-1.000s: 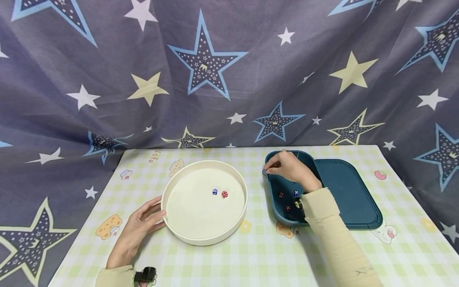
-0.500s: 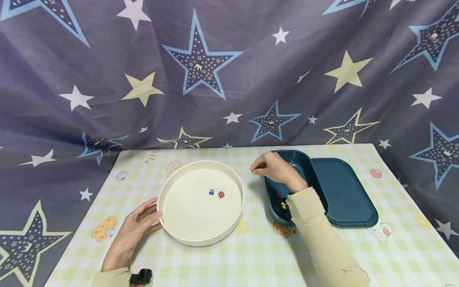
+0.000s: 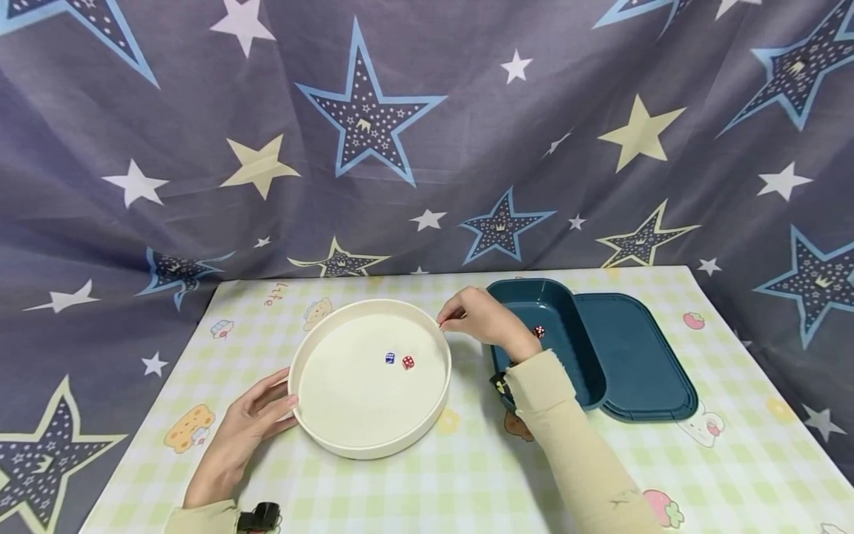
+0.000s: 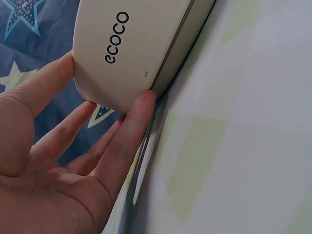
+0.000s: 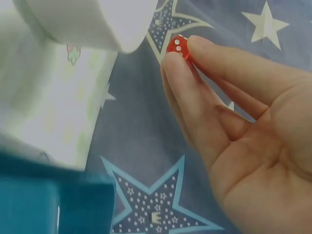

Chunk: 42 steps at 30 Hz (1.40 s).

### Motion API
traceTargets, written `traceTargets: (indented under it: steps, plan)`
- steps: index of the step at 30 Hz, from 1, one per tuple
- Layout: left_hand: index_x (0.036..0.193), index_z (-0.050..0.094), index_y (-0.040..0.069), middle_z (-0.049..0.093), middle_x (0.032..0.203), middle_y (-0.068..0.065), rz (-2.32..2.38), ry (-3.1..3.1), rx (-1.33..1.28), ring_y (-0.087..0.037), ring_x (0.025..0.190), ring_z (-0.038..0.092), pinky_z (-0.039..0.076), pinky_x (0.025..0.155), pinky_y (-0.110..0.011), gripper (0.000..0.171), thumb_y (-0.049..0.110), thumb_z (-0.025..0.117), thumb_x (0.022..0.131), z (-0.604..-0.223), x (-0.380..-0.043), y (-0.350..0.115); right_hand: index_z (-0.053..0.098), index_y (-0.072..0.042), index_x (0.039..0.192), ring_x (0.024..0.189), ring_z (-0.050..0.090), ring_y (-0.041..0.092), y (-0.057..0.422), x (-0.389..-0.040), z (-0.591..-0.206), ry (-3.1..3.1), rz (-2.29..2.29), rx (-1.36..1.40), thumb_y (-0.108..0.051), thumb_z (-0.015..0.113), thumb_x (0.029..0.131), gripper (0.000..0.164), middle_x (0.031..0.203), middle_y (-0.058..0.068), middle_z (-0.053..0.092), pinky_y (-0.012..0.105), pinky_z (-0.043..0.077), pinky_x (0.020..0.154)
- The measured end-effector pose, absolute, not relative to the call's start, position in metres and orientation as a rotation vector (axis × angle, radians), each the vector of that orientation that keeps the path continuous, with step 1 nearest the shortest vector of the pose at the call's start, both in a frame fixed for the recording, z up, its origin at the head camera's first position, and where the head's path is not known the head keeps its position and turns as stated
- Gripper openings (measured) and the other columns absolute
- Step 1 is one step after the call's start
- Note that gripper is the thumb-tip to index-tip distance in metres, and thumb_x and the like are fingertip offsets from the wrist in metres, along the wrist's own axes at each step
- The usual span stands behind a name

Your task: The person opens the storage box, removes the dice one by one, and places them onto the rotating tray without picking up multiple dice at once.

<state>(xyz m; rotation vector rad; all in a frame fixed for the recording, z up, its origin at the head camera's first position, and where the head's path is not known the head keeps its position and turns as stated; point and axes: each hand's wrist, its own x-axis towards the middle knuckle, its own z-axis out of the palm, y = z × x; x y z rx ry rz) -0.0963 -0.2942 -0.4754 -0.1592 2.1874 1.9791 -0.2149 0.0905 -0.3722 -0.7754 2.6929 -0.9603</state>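
My right hand (image 3: pixel 482 320) pinches a red die (image 5: pixel 178 45) with white pips between thumb and fingertips, right by the right rim of a round cream tray (image 3: pixel 367 437). Inside the tray lie a blue die (image 3: pixel 390 358) and a red die (image 3: pixel 408 363), side by side right of centre. My left hand (image 3: pixel 256 415) rests its fairly straight fingertips against the tray's left outer wall, which bears the word "ecoco" in the left wrist view. A deep teal box (image 3: pixel 579 363) stands under my right forearm. One dark red die (image 3: pixel 539 332) shows in it; the sleeve hides part of its inside.
A flat teal lid (image 3: pixel 643 356) lies against the box's right side. All stands on a green-checked tablecloth (image 3: pixel 400 497). Behind the table hangs a dark star-patterned curtain (image 3: pixel 454 148).
My right hand has moved left from the teal box's far left edge to the tray's right rim, carrying the red die. The left hand stays at the tray.
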Motion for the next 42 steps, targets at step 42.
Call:
traceTargets:
  steps: [42]
  plan:
    - [0.154,0.035,0.009,0.053,0.135,-0.001,2.014,2.161,-0.177,-0.006,0.109,0.065,0.06,0.092,-0.031,0.066,0.02,0.067,0.096,-0.473,-0.095,-0.294,0.078,-0.004,0.085,0.072,0.063,0.004,0.012,-0.193,-0.421,2.521,-0.941,-0.942,-0.003,0.076,0.085,0.002,0.084,0.005,0.075,0.012,0.052,0.069]
